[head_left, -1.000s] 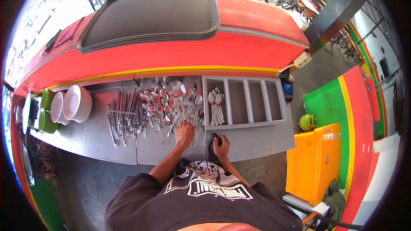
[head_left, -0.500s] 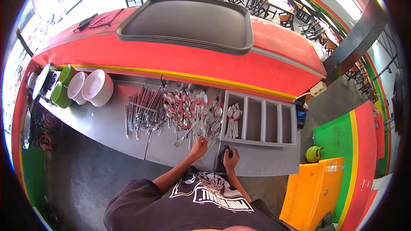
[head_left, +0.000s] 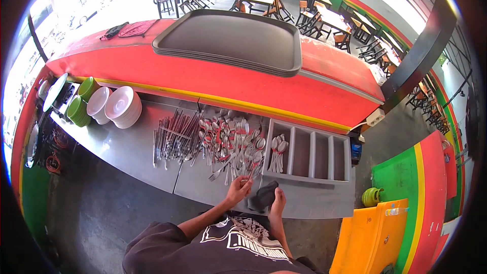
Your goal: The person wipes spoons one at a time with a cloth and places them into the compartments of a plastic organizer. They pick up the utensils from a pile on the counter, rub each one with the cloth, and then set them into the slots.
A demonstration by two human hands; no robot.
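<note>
My left hand [head_left: 239, 191] is closed at the near edge of a loose pile of spoons and forks [head_left: 223, 139]. Its fingers pinch the handle of a spoon [head_left: 256, 159], whose bowl points up toward the pile. To its right, my right hand [head_left: 277, 204] grips a bunched black cloth [head_left: 263, 197] over the counter's front edge. Just beyond is a grey cutlery tray [head_left: 309, 177] with long compartments. Several spoons [head_left: 277, 153] lie in its leftmost compartment, bowls away from me.
Left of the pile lie many chopsticks [head_left: 175, 139] on the steel counter [head_left: 203, 185]. Pink bowls [head_left: 127, 109] and green bowls [head_left: 77, 111] are stacked farther left. Dark serving trays [head_left: 228, 40] rest on the red ledge [head_left: 213, 78]. An orange cabinet [head_left: 368, 238] stands at right.
My left hand has drawn back slightly from the pile with a spoon between its fingers. The black cloth is more spread out beside my right hand. The camera view has tilted up a little.
</note>
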